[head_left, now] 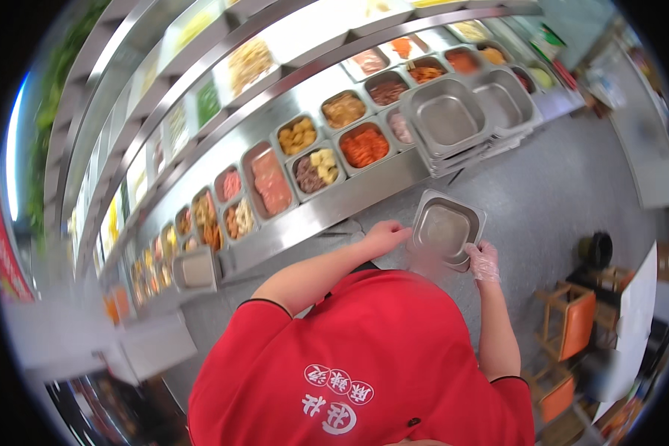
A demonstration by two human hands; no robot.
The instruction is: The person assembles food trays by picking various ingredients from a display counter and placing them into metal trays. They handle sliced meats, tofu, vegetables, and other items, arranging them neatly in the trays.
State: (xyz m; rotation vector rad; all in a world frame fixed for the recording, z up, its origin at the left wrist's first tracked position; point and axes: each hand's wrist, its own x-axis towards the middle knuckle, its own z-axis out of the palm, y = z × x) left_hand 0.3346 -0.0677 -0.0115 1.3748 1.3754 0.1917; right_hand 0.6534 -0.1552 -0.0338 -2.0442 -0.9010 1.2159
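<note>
- steel pan [447, 223], silver-gray, roughly rectangular, rounded corners
- open side up, inner base visible
- right edge gripped by gloved right hand [483, 262], left edge beside left hand [386, 236]

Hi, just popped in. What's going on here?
A person in a red shirt stands over a metal pan with nothing visible in it. The right hand, in a clear glove, grips its right side; the left hand is at its left edge. In front, a steel counter holds pans of food, with stacked metal pans toward its right end.
</note>
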